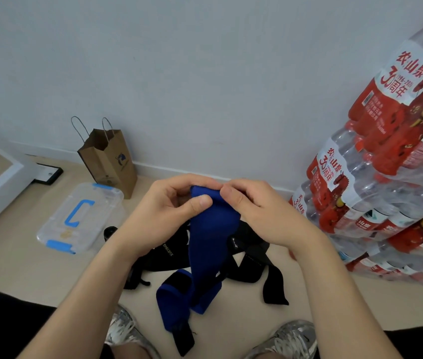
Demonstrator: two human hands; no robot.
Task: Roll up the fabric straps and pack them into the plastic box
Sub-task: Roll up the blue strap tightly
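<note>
Blue fabric strap (211,237) is held up at its top end by both hands, above the floor (24,268); its lower length hangs down and folds onto the floor between two shoes (125,330). Left hand (164,216) pinches the top end, thumb pressed on the front face. Right hand (257,211) grips the same end with curled fingers. Black straps (246,257) lie in a heap beneath. Plastic box (81,216), lid on with blue clips, sits to the left, near a paper bag (109,161). Bottled water packs (386,177) are stacked at right.
</note>
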